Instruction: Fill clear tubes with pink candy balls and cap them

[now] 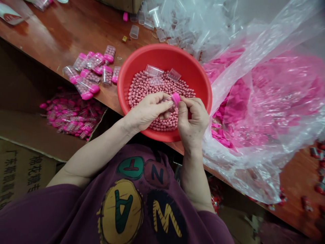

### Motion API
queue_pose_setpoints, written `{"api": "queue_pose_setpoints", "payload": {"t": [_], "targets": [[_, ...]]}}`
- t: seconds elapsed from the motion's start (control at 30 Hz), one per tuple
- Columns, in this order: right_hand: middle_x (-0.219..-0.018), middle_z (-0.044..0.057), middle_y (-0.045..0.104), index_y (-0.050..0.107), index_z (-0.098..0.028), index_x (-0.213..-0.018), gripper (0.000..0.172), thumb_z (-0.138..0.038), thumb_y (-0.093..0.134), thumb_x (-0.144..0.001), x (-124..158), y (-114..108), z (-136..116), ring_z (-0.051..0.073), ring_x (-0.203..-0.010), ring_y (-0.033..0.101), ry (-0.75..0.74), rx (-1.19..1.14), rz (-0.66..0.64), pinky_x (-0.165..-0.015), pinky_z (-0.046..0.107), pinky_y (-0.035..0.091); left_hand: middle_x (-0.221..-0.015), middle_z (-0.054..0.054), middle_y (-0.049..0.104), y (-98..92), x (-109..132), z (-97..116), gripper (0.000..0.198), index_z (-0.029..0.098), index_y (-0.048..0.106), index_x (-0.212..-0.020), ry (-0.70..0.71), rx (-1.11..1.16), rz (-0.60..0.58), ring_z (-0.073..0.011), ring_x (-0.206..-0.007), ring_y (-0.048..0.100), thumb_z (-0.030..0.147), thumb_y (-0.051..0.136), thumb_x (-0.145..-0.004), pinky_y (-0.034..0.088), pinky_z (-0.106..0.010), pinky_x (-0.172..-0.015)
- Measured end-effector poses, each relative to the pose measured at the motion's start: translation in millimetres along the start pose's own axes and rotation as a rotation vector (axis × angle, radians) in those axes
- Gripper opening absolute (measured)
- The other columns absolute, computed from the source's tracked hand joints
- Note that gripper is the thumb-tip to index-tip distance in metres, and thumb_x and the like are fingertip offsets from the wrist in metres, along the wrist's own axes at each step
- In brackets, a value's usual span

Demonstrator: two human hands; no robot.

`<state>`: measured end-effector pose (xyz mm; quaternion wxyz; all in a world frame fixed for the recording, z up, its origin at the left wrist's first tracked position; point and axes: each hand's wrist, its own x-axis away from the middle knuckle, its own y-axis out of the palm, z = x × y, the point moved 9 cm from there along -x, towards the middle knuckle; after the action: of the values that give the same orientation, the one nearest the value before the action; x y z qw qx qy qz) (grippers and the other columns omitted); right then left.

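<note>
Over a red basin [123, 88] of small pink balls [142, 88], my left hand [152, 108] is closed around a small clear plastic container, mostly hidden by the fingers. A bright pink cap [176, 98] sits at the container's right end. My right hand [193, 117] pinches this cap between thumb and forefinger. A few clear empty containers [154, 70] lie on the balls in the basin. To the left of the basin, several filled containers with pink caps [87, 73] lie in a group on the table.
A cardboard box [30, 123] below the table edge holds many filled containers [73, 117]. Right of the basin lies a large clear bag [243, 162] of pink caps [276, 98]. Empty clear containers [134, 32] lie behind the basin on the wooden table [63, 30].
</note>
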<state>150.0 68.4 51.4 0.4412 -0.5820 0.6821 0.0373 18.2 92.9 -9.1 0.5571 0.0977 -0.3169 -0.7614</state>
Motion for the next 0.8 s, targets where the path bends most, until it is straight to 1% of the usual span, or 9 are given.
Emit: {"api": "queue_pose_setpoints", "payload": {"t": [0.1,0.23,0.33,0.43,0.53,0.6,0.67,0.7,0.8], "targets": [[-0.105,0.004,0.081,0.080,-0.030,-0.115,0.016,-0.029,0.065,-0.111,2.6,2.5,-1.1,0.023,-0.100,0.077,-0.009,0.029,-0.022,-0.092,0.044,0.067,-0.078,0.001,0.066,1.1,0.7,2.0,0.015,0.014,0.071,-0.090,0.005,0.000,0.016,-0.0061,-0.062,0.058,0.019,0.082,-0.099,0.045,-0.019,-0.058],[-0.112,0.007,0.080,0.080,-0.030,-0.125,0.026,-0.029,0.056,-0.114,7.5,8.0,-5.4,0.024,-0.106,0.076,0.039,0.046,-0.030,-0.099,0.048,0.067,-0.074,0.003,0.061,-3.0,0.6,2.2,0.017,0.015,0.068,-0.087,-0.006,-0.014,0.112,-0.0060,-0.060,0.055,0.015,0.080,-0.099,0.043,-0.020,-0.059],[-0.120,0.007,0.079,0.080,-0.031,-0.136,0.032,-0.028,0.058,-0.112,6.5,8.1,-0.5,0.024,-0.114,0.075,0.065,-0.049,-0.130,-0.105,0.050,0.066,-0.071,0.004,0.059,-5.4,0.5,5.1,0.017,0.016,0.067,-0.086,-0.003,-0.044,0.169,-0.0068,-0.059,0.053,0.009,0.072,-0.101,0.042,-0.022,-0.059],[-0.129,0.005,0.077,0.079,-0.037,-0.142,0.036,-0.030,0.066,-0.109,4.8,2.8,22.0,0.024,-0.121,0.075,0.168,-0.170,-0.244,-0.107,0.049,0.067,-0.071,0.003,0.061,-3.2,0.0,10.2,0.014,0.015,0.071,-0.091,0.023,-0.104,0.151,-0.0080,-0.061,0.054,0.006,0.068,-0.100,0.042,-0.022,-0.060],[-0.126,0.003,0.078,0.073,-0.043,-0.147,0.045,-0.039,0.079,-0.102,4.2,-9.7,46.4,0.023,-0.112,0.076,0.300,-0.293,-0.152,-0.099,0.046,0.070,-0.074,0.001,0.065,0.6,-0.7,10.2,0.012,0.015,0.073,-0.090,0.024,-0.173,0.091,-0.0085,-0.062,0.057,0.007,0.069,-0.098,0.045,-0.023,-0.062],[-0.124,0.003,0.080,0.072,-0.041,-0.144,0.043,-0.043,0.080,-0.102,7.1,-9.4,50.8,0.023,-0.107,0.077,0.344,-0.321,-0.105,-0.098,0.046,0.072,-0.079,0.000,0.069,1.1,-1.3,9.1,0.011,0.014,0.073,-0.088,0.032,-0.186,0.068,-0.0087,-0.066,0.060,0.008,0.071,-0.097,0.049,-0.022,-0.066],[-0.128,0.006,0.079,0.072,-0.035,-0.141,0.036,-0.042,0.074,-0.105,10.8,0.2,40.3,0.025,-0.114,0.077,0.298,-0.245,-0.158,-0.106,0.052,0.070,-0.082,0.000,0.072,-0.4,-2.3,8.9,0.010,0.014,0.075,-0.087,0.058,-0.180,0.074,-0.0091,-0.073,0.064,0.008,0.073,-0.095,0.053,-0.022,-0.073],[-0.132,0.008,0.078,0.071,-0.032,-0.142,0.037,-0.040,0.072,-0.106,12.8,5.6,32.1,0.027,-0.121,0.076,0.252,-0.176,-0.194,-0.112,0.056,0.067,-0.082,0.000,0.072,-1.8,-2.8,8.4,0.010,0.014,0.075,-0.086,0.068,-0.179,0.087,-0.0093,-0.075,0.065,0.008,0.074,-0.094,0.054,-0.021,-0.076],[-0.144,0.016,0.069,0.060,-0.026,-0.155,0.063,-0.041,0.080,-0.098,18.7,18.5,13.7,0.039,-0.138,0.067,0.123,0.062,-0.260,-0.123,0.072,0.055,-0.079,0.001,0.072,-5.3,-4.1,4.2,0.012,0.014,0.075,-0.086,0.057,-0.208,0.140,-0.0092,-0.073,0.065,0.006,0.073,-0.094,0.053,-0.020,-0.073]]}}
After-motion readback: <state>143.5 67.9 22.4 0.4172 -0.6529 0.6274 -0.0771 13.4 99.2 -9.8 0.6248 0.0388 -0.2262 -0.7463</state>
